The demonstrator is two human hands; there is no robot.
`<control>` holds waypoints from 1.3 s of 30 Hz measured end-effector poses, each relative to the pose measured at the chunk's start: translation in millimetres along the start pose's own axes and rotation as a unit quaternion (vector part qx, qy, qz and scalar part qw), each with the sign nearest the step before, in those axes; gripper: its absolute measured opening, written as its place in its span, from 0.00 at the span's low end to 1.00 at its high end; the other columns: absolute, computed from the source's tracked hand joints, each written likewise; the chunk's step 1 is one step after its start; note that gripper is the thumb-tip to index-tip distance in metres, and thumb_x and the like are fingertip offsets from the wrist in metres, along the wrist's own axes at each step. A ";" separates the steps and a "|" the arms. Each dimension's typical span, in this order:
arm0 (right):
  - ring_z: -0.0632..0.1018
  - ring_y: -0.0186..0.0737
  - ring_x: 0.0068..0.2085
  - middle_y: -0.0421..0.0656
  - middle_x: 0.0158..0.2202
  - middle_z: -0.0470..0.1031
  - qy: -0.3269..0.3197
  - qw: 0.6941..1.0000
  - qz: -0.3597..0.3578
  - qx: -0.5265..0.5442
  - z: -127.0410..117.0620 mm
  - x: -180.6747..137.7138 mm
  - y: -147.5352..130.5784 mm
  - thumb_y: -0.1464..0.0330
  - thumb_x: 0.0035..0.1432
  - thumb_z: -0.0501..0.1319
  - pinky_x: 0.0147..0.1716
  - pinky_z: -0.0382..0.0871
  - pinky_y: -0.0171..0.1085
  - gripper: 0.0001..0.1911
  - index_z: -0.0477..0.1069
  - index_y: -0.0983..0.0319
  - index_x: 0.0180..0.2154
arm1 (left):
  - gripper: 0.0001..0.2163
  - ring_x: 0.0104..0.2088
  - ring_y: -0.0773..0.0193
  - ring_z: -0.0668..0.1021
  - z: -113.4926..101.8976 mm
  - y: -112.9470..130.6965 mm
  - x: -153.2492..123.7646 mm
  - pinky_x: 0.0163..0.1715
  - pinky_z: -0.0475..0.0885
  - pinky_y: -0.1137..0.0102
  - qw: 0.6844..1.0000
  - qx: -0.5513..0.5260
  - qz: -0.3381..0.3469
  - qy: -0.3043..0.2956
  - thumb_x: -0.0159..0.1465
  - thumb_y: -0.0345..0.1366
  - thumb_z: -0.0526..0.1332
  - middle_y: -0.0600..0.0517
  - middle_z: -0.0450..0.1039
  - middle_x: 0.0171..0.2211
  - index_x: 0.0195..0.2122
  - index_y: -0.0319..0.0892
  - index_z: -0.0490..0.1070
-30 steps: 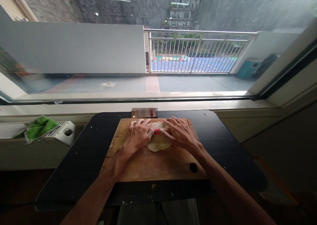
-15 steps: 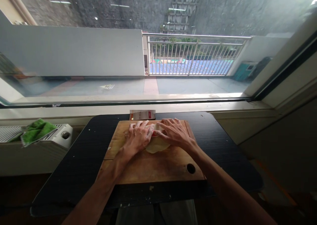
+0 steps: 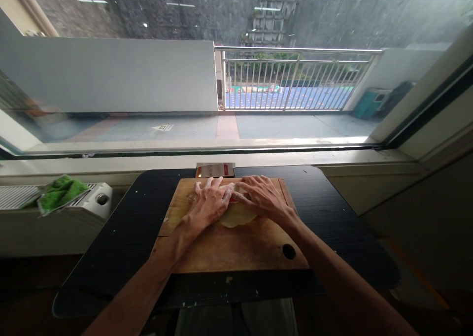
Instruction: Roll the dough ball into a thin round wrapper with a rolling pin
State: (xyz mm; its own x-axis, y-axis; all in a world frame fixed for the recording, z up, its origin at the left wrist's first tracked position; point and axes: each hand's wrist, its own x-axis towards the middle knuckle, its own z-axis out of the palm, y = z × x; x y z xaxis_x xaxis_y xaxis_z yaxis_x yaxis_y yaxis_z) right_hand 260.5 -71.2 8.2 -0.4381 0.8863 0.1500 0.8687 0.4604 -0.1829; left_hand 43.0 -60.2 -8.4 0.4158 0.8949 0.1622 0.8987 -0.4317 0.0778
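Dough, a pale thin sheet (image 3: 238, 217), lies on the wooden cutting board (image 3: 236, 251), towards its far side; its near edge shows bare below the person's two hands, while its far part is mostly covered by them. The left hand (image 3: 210, 200) is palm down with fingers spread and whitened, seemingly by flour. The right hand (image 3: 261, 195) is also palm down, fingers reaching forward, thumb pointing inward. Neither visibly pinches anything, though their undersides are hidden, so how firmly they press cannot be told.

A red strip (image 3: 233, 199) shows between the thumbs; it may be part of a roller under the palms, but too little is visible to be sure. Compared with a second ago, the right hand has come inward, the thumbs now almost meet, and far less of the red shows. This suggests that the pressure now falls closer to the sheet's middle. The near edge of the dough looks much the same, lying flat.

The board rests on a black table (image 3: 332, 218), with a flat rectangular object (image 3: 215, 170), perhaps a phone, just beyond it.
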 end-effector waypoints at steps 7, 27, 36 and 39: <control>0.77 0.55 0.61 0.51 0.64 0.79 0.016 0.999 0.027 -0.022 -1.1 -2.3 -6.7 0.43 0.82 0.49 0.65 0.65 0.52 0.33 0.75 0.56 0.69 | 0.23 0.67 0.43 0.78 5.9 -1.4 -1.8 0.67 0.72 0.42 0.999 -0.012 -0.010 0.052 0.82 0.45 0.50 0.43 0.76 0.70 0.67 0.49 0.78; 0.75 0.53 0.60 0.49 0.62 0.78 -0.025 1.000 0.014 -0.004 -6.8 1.1 -5.5 0.40 0.81 0.44 0.64 0.64 0.53 0.35 0.77 0.50 0.67 | 0.21 0.67 0.49 0.78 3.8 -3.8 -4.0 0.69 0.70 0.50 0.998 -0.040 0.002 0.051 0.81 0.43 0.50 0.49 0.79 0.68 0.60 0.51 0.82; 0.76 0.55 0.64 0.50 0.67 0.78 -0.010 0.999 0.033 0.000 -3.6 -0.6 -5.6 0.41 0.81 0.49 0.67 0.64 0.54 0.34 0.73 0.51 0.71 | 0.22 0.68 0.50 0.77 0.3 -2.7 -1.8 0.68 0.69 0.51 0.999 -0.036 -0.002 0.028 0.82 0.44 0.49 0.50 0.77 0.70 0.65 0.53 0.79; 0.75 0.56 0.66 0.53 0.69 0.76 0.007 0.999 0.046 -0.002 -2.6 -3.1 -5.4 0.40 0.79 0.53 0.69 0.63 0.52 0.36 0.73 0.56 0.71 | 0.22 0.68 0.49 0.76 -2.4 -1.1 1.6 0.67 0.71 0.49 0.999 -0.035 -0.010 0.007 0.82 0.45 0.50 0.51 0.75 0.72 0.70 0.56 0.75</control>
State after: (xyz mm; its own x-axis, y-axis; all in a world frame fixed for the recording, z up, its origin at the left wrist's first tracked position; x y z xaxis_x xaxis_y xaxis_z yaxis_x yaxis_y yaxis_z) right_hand 257.8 -76.6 11.3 -0.3530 0.9240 0.1471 0.9060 0.3768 -0.1930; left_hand 42.4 -58.5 -5.9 0.3950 0.9022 0.1736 0.8949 -0.4205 0.1495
